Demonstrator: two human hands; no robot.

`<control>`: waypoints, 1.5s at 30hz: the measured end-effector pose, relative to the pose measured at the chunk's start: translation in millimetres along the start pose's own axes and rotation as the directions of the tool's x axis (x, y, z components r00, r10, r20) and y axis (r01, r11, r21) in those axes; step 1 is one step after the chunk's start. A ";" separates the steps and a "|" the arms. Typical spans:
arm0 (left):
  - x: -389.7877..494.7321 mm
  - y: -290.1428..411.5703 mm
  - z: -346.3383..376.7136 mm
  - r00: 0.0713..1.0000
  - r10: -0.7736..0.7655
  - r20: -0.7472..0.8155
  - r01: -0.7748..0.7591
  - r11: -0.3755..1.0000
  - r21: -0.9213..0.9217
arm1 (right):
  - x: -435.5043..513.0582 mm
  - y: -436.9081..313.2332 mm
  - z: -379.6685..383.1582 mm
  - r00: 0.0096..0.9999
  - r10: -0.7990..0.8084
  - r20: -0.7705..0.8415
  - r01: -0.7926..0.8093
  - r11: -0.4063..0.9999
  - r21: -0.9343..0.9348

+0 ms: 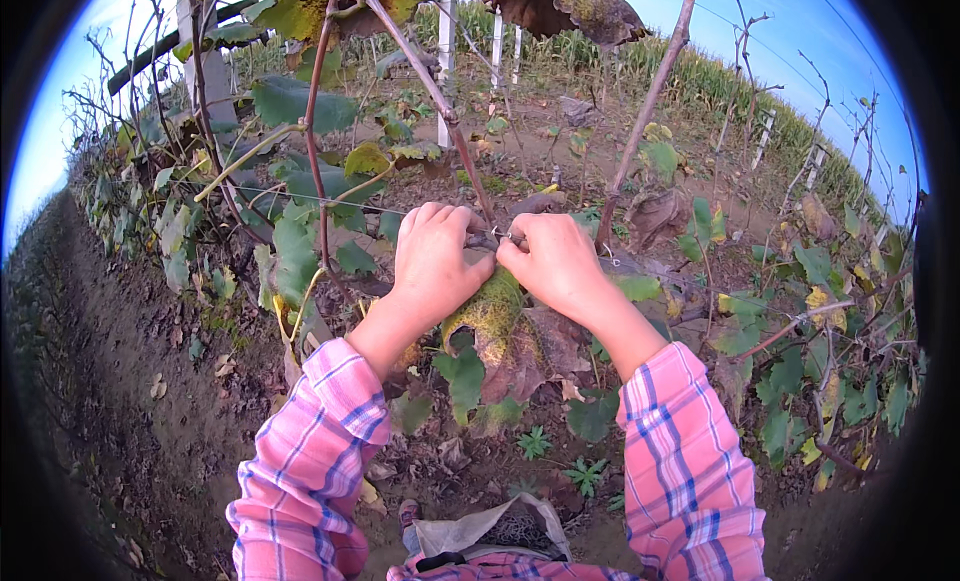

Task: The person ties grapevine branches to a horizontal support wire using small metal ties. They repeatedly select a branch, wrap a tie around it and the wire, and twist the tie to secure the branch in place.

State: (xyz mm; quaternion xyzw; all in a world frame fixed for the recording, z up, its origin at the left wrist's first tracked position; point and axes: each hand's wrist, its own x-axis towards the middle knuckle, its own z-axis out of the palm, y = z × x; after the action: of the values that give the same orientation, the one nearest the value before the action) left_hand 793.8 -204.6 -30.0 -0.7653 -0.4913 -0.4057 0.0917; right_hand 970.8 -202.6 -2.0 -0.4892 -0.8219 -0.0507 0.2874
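Observation:
My left hand (pixel 439 258) and my right hand (pixel 551 260) meet at a trellis wire (pixel 360 204), beside the lower end of a reddish grapevine cane (pixel 469 161). Thumbs and fingers of both hands pinch a small tie at the wire; its ends are mostly hidden by the fingers. A short dark piece of vine wood (pixel 480 242) shows between the hands. Just below hangs a yellow-green, brown-spotted vine leaf (pixel 491 311). To the right of my right hand, a whitish twisted tie (pixel 611 258) sits on the wire near another cane (pixel 645 116).
An open cloth bag (pixel 480 528) holding a tangle of thin dark pieces hangs at my waist. Vine canes and leaves (pixel 296 258) crowd the left, more foliage (pixel 795 356) the right. White posts (pixel 447 63) stand behind; a large dry leaf (pixel 555 7) overhangs the top.

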 end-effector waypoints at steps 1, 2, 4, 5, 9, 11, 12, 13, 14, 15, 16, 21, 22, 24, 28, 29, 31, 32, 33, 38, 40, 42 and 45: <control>-0.6 0.1 1.1 1.000 0.000 0.008 0.000 1.000 -0.015 | 7.8 3.9 -2.9 0.991 0.060 0.123 -0.075 0.989 0.127; -1.8 0.2 1.8 1.000 -0.005 0.025 0.005 1.000 -0.029 | 14.2 10.5 -8.7 0.947 0.071 0.314 -0.177 0.930 0.323; -2.7 1.0 2.9 0.998 -0.049 0.033 0.051 0.995 -0.080 | 17.6 14.2 -9.3 0.901 0.133 0.413 -0.355 0.774 0.524; -2.5 1.2 3.3 0.997 -0.069 0.043 0.073 0.991 -0.110 | 18.2 15.4 -8.8 0.871 0.160 0.465 -0.442 0.670 0.597; 2.4 -0.5 3.9 0.982 -0.145 0.117 0.164 0.970 -0.178 | 16.7 14.4 -2.6 0.935 0.207 0.288 -0.351 0.663 0.661; 12.2 -4.1 4.1 0.952 -0.231 0.203 0.273 0.938 -0.212 | 16.8 14.3 -0.4 0.944 0.221 0.246 -0.331 0.663 0.671; 16.8 -5.7 4.6 0.932 -0.270 0.243 0.327 0.915 -0.237 | 17.8 15.0 0.4 0.945 0.239 0.224 -0.327 0.666 0.671; 19.1 -6.4 5.1 0.925 -0.277 0.258 0.346 0.897 -0.274 | 18.9 16.5 0.9 0.948 0.232 0.217 -0.317 0.686 0.654; 19.8 -7.4 4.6 0.916 -0.293 0.275 0.374 0.873 -0.313 | 20.0 18.3 1.4 0.952 0.222 0.213 -0.307 0.707 0.637; 20.1 -8.3 3.3 0.898 -0.318 0.305 0.412 0.851 -0.327 | 20.9 19.9 2.2 0.957 0.201 0.207 -0.288 0.724 0.627; 21.8 -9.6 1.6 0.867 -0.333 0.370 0.457 0.826 -0.329 | 22.6 21.4 3.0 0.970 0.173 0.169 -0.240 0.761 0.602; 28.3 -13.9 -4.2 0.818 -0.331 0.471 0.518 0.780 -0.352 | 26.9 25.8 5.5 0.953 0.210 0.220 -0.304 0.668 0.679; 28.4 -14.3 -3.2 0.823 -0.331 0.462 0.509 0.791 -0.339 | 27.1 26.1 4.9 0.937 0.242 0.253 -0.350 0.628 0.695; 25.0 -14.1 1.2 0.870 -0.279 0.406 0.421 0.849 -0.318 | 26.8 25.2 3.5 0.881 0.329 0.340 -0.470 0.526 0.709; 7.7 -10.9 11.1 0.996 -0.065 0.061 0.071 0.992 -0.101 | 26.0 21.1 3.5 0.820 0.364 0.442 -0.571 0.477 0.668; 6.0 -11.1 11.4 0.998 -0.043 0.053 0.046 0.997 -0.062 | 25.5 20.0 5.2 0.816 0.369 0.446 -0.578 0.508 0.639; 6.9 -13.4 7.7 0.997 0.016 0.074 -0.005 0.989 -0.145 | 24.2 21.1 6.6 0.822 0.370 0.432 -0.569 0.533 0.626; 8.7 -17.2 3.1 0.990 0.038 0.139 -0.013 0.985 -0.174 | 23.9 22.2 7.2 0.834 0.363 0.416 -0.552 0.532 0.642; 11.3 -20.0 -1.5 0.973 0.044 0.225 0.000 0.982 -0.189 | 23.3 23.8 7.6 0.849 0.346 0.400 -0.529 0.526 0.666; 22.0 -26.8 -7.2 0.915 0.022 0.404 0.066 0.977 -0.201 | 22.0 27.7 5.7 0.860 0.338 0.383 -0.510 0.522 0.684; 16.6 -24.8 0.2 0.967 0.089 0.238 -0.053 0.987 -0.152 | 21.6 26.1 3.3 0.859 0.331 0.390 -0.511 0.514 0.689; 10.8 -20.3 9.6 0.984 0.114 0.137 -0.111 0.993 -0.026 | 20.3 23.6 0.3 0.850 0.310 0.426 -0.527 0.483 0.699; 8.8 -17.3 12.8 0.991 0.063 0.115 -0.060 0.998 -0.031 | 18.4 22.3 -5.6 0.852 0.282 0.440 -0.521 0.522 0.675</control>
State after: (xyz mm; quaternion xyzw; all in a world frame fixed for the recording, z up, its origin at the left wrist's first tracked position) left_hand 787.9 -183.0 -36.5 -0.8036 -0.4664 -0.3641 0.0651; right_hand 985.1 -178.9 7.9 -0.4965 -0.6556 0.4447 0.3549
